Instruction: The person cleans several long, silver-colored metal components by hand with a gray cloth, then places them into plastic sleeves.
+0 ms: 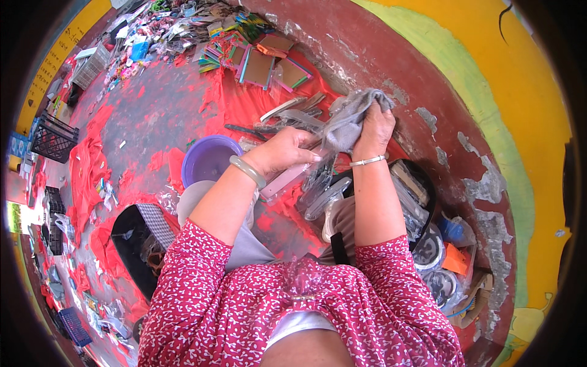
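Observation:
My right hand [374,131] is closed around a bunched grey cloth [347,125], raised in front of me near the red wall. Beside it, my left hand [287,150] pinches a long, flat pink case [287,181] with fingers and thumb. The case slants down toward my lap, and its upper end is partly hidden by the fingers and the cloth. Below the hands, clear plastic-wrapped long cases [328,199] lie between my legs. Just beyond the hands sits a loose pile of long grey and dark cases [299,119].
A purple basin [211,160] stands left of my left forearm. On my right, a dark bag [411,194] holds more long cases. An open black bag [136,241] lies at left. Brown boards with coloured edges [258,67] are stacked far ahead. The peeling wall [428,116] curves along the right.

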{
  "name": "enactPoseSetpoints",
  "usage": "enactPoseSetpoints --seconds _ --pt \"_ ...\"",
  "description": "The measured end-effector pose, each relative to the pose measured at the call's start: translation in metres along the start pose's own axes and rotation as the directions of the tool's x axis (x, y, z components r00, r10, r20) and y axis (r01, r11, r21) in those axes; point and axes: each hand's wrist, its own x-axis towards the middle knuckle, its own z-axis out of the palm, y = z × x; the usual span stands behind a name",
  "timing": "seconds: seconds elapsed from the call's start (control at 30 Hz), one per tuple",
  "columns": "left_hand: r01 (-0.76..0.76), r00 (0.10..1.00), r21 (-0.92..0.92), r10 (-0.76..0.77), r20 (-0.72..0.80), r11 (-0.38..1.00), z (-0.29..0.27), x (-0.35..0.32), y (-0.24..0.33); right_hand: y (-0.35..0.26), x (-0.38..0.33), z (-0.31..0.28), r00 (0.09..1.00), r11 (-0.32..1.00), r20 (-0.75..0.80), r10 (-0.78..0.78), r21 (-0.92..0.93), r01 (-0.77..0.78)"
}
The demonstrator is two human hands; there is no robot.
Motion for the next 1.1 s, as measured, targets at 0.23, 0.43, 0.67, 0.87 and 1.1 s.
enactPoseSetpoints --seconds 0.23,0.43,0.67,0.87,1.1 --pt "-0.022 0.980 0.041 0.029 -0.195 0.999 -0.023 -0.013 -0.007 -0.053 0.041 -0.025 0.975 0.959 0.038 0.219 0.177 -0.222" --pt "-0.088 0.972 -0.182 0.045 -0.231 0.979 -0.025 -0.012 0.011 -0.038 0.024 -0.004 0.819 0.934 0.496 0.288 0.044 -0.355" --pt "-0.095 0.982 -0.045 0.086 -0.165 0.994 0.002 -0.003 0.006 -0.008 -0.020 0.017 0.919 0.974 0.330 0.213 0.000 -0.226" --pt "0.026 0.999 -0.211 -0.033 -0.026 0.977 0.000 -0.002 0.008 -0.002 -0.019 0.017 0.998 0.998 0.064 0.005 -0.062 -0.001" --pt "0.014 0.984 -0.665 0.107 0.141 0.747 0.013 -0.006 0.015 -0.006 -0.007 0.005 0.919 0.949 0.288 0.268 0.084 -0.304"
